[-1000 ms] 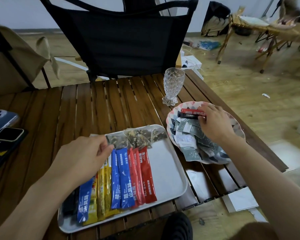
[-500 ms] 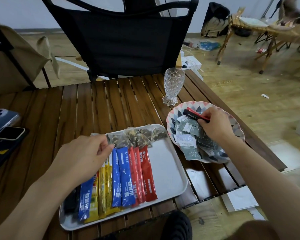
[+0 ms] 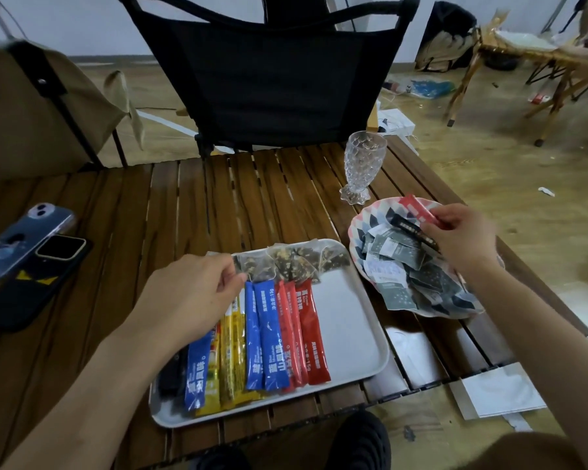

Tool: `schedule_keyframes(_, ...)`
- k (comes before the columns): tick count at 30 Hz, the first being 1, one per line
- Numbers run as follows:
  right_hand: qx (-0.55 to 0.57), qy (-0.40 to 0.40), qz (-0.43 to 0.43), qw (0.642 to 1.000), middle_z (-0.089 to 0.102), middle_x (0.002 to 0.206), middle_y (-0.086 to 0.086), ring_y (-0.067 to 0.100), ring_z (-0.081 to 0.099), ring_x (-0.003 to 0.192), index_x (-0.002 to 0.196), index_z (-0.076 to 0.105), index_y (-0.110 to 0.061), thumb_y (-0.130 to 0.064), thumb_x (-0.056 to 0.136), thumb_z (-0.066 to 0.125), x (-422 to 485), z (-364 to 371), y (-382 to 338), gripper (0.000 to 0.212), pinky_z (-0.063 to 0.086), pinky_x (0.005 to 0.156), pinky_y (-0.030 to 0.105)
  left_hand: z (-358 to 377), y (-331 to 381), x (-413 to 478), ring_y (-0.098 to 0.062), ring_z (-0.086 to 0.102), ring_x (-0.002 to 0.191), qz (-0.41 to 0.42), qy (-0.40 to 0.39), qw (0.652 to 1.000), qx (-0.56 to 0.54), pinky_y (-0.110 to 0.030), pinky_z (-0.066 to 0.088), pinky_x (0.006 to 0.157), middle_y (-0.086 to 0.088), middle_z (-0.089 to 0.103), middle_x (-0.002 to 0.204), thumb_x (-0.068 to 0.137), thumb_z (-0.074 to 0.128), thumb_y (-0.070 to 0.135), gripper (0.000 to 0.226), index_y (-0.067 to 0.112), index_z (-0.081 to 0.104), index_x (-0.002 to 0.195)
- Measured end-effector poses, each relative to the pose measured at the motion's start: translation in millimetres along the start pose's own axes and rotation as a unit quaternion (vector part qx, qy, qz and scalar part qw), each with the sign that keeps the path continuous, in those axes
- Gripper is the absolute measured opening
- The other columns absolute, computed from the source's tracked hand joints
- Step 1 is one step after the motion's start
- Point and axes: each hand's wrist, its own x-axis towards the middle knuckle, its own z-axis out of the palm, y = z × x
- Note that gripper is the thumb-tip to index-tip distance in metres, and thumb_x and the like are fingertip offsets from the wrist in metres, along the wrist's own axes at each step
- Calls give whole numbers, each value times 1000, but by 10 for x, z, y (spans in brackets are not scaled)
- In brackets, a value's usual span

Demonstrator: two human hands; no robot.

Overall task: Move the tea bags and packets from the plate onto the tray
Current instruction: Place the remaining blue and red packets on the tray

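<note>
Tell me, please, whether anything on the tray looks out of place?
One blue stick packet lies among the yellow ones, apart from the blue pair on the tray; otherwise the rows look tidy.

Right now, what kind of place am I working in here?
Likely an informal indoor room furnished with camping gear, not a kitchen: a slatted wooden folding table, a black fabric camp chair behind it, and litter scattered on the bare wooden floor. A home or a studio; I cannot tell which.
</note>
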Motion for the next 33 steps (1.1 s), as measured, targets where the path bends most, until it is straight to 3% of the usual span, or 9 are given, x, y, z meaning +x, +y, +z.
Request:
schedule_keyframes(3,23,46,-43,998,73,91,-5,4,67,77,110,71,-20,-19,91,70,-44,-61,-70,20,56,67,26,-12,-15,-6,-1,59,63,-2,3,1000,-4,-21,50,57,11,61,70,98,46,56,30,33,52,79)
schedule_keyframes(7,72,70,-88,991,70,91,-3,8,65,71,112,54,-18,-29,98,61,-132,-135,-328,20,48,57,24,-29,-57,-9,-3,60,63,-5,13,1000,-9,-28,55,60,11,62,69,98,48,57,32,32,53,78)
schedule_keyframes(12,96,-111,-77,986,65,80,1,12,56,58,100,52,-12,-31,96,62,-404,7,-615,21,45,53,24,-39,-70,-17,-2,59,64,-7,9,1000,-12,-27,55,62,11,62,70,98,48,56,30,32,53,80)
schedule_keyframes(15,82,-226,-89,967,56,70,6,15,50,60,89,57,-2,-41,96,58,-622,149,-787,40,42,61,31,-49,-77,-28,-2,60,65,-8,7,1000,-13,-29,57,63,11,62,72,98,48,55,30,32,54,81)
schedule_keyframes(20,58,-380,-25,923,70,90,-2,7,67,75,110,62,-18,-36,93,65,-964,318,-937,25,55,69,25,-75,-87,-42,-3,59,63,-6,13,1000,-17,-32,57,62,10,61,69,98,48,54,30,31,54,80)
schedule_keyframes(23,-35,-394,-86,915,71,98,-4,12,68,92,105,70,-22,-32,91,68,-1064,367,-932,17,57,89,38,-80,-94,-44,-4,59,65,-9,7,1000,-19,-31,56,63,10,61,71,99,48,54,29,31,54,81)
schedule_keyframes(26,-58,-403,-79,910,73,90,-2,15,71,84,91,72,-19,-27,85,76,-1106,394,-887,11,60,81,38,-85,-93,-47,-4,59,65,-10,1,1000,-23,-29,55,63,10,62,72,99,47,54,29,31,54,81)
schedule_keyframes(29,-15,-439,-25,898,74,86,5,15,74,73,94,69,-6,-19,85,77,-1151,440,-873,18,61,63,30,-92,-91,-50,-3,59,66,-13,-2,1000,-24,-26,53,62,10,62,73,99,47,53,29,31,53,82)
schedule_keyframes(33,40,-451,30,891,75,76,12,21,74,65,92,63,4,-17,86,76,-1208,535,-885,26,61,60,33,-96,-92,-59,-3,59,65,-13,1,1000,-21,-26,52,60,10,61,72,99,47,53,29,31,54,81)
